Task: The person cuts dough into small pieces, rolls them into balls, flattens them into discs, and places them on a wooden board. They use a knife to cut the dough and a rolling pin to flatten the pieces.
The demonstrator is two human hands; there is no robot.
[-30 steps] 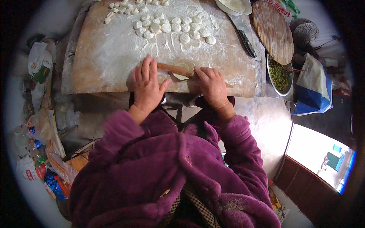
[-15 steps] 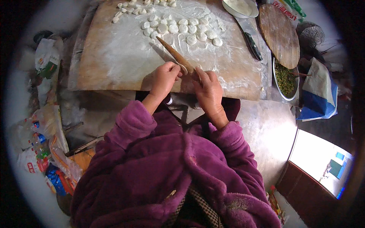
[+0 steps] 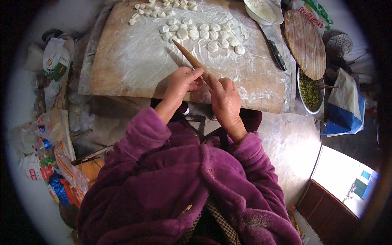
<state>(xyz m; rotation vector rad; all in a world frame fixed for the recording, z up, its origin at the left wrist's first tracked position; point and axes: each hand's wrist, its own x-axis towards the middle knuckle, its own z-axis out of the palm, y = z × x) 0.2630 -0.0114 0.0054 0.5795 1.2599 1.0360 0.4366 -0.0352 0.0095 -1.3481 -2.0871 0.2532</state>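
Near the front edge of the floured wooden board, my right hand is closed round the thick near end of a tapered rolling pin. The pin slants away to the far left. My left hand pinches a thin dough wrapper beside the pin; the fingers hide most of it and only a pale edge shows. Flattened dough pieces lie in a group beyond the pin's tip. Smaller dough lumps are scattered at the far edge.
At the right are a white bowl of flour, a black-handled knife, a round slatted wooden lid and a bowl of chopped green filling. A blue and white bag sits beside it. Plastic bags clutter the left.
My left fingers have closed further over the dough wrapper, so less of it shows. The right hand stays on the rolling pin. The whole view has shifted slightly.
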